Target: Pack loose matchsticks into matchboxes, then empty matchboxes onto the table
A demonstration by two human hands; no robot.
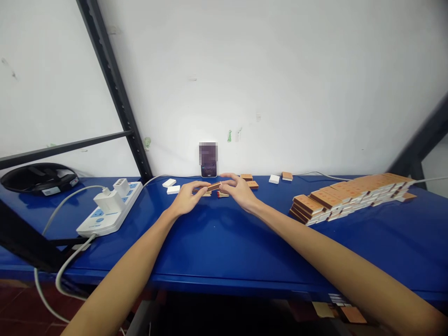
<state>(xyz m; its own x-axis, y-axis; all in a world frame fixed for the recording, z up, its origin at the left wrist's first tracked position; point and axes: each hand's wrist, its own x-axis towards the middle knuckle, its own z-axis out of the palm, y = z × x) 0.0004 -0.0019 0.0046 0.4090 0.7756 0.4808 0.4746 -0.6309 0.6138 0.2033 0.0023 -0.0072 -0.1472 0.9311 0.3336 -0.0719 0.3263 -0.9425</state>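
Both my hands meet near the back middle of the blue table (217, 238). My left hand (189, 196) and my right hand (240, 189) pinch the two ends of one small brown matchbox (214, 186), held just above the table. Red-tipped matches (221, 194) lie on the table under the fingers. Loose brown matchboxes (249, 181) and small white inner trays (172, 186) lie close around the hands.
A long stacked row of brown matchboxes (350, 196) runs along the right side. A white power strip (112, 207) with a plugged charger and cables sits at the left. A phone (208, 161) leans on the wall. A black device (38, 177) rests far left.
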